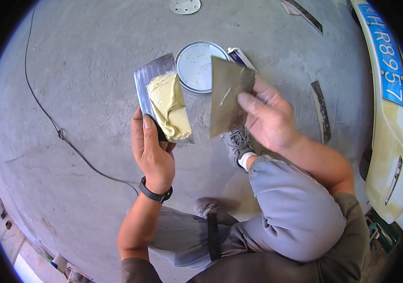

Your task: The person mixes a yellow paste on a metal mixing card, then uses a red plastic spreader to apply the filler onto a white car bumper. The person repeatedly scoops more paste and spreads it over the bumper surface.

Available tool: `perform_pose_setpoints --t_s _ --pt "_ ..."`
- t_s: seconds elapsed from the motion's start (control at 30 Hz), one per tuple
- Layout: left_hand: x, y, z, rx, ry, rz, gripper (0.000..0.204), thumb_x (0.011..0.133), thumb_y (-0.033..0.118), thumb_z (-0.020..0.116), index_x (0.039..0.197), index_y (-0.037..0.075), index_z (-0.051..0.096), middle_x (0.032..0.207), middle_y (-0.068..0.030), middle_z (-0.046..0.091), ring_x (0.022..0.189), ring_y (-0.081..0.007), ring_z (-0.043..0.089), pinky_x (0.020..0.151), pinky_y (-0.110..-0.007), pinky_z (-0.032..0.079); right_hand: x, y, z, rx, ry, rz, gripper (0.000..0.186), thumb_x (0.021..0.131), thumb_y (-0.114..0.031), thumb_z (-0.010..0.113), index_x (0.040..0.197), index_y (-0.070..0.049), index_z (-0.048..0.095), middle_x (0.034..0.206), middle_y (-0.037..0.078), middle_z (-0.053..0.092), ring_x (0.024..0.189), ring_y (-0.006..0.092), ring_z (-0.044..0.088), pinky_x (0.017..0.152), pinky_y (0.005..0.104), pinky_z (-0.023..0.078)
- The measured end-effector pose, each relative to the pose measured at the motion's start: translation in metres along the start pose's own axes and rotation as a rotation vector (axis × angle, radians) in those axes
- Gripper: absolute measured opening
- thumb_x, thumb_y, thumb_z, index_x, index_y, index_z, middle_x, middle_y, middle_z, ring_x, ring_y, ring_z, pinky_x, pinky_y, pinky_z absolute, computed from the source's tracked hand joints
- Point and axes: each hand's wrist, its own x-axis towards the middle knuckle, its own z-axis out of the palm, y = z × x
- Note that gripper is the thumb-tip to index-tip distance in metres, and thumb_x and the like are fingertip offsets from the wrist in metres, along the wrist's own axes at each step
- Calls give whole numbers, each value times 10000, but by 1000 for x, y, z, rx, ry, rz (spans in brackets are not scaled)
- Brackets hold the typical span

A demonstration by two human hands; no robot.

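Note:
My left hand (152, 151) grips a flat metal spreader (149, 78) by its lower end; a thick lump of pale yellow putty (168, 104) lies on its face. My right hand (267, 115) holds a second, bare metal scraper blade (225, 96) upright beside it, thumb pressed on the blade. The two blades are close but apart. Behind them on the concrete floor sits a round white tin lid (195, 66), with a small tube (240, 56) next to it, partly hidden by the scraper.
I crouch on a grey concrete floor; my knees in grey trousers (295, 207) and a grey shoe (236, 144) are below the hands. A black cable (55, 127) runs at left. A pale car bumper (390, 155) with a blue plate is at right. Tape strips (321, 111) and a sanding disc (185, 6) lie about.

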Motion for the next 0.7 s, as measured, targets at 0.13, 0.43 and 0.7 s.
perform_pose_setpoints --t_s 0.13,0.43,0.7 --pt "-4 3 -10 71 -200 -12 450 1154 273 489 1474 -42 506 830 60 605 591 31 439 535 -157 380 21 -32 -20 -580 95 -105 364 1059 -52 570 1406 45 624 1186 99 752 1064 139 709 944 293 558" --pt "-17 7 1 355 -284 142 508 1155 272 447 1470 -113 548 938 -13 694 598 1 419 528 -186 295 28 4 -12 -1086 69 -142 512 1006 -123 646 1503 -14 589 1300 225 746 1110 231 723 1002 330 532" --pt "0 4 0 353 -209 150 489 1183 259 435 1494 -111 507 968 -20 681 753 -22 535 607 -194 419 -8 19 0 -1094 -163 -64 542 968 26 631 1507 12 580 1436 172 694 1309 200 658 1101 331 493"
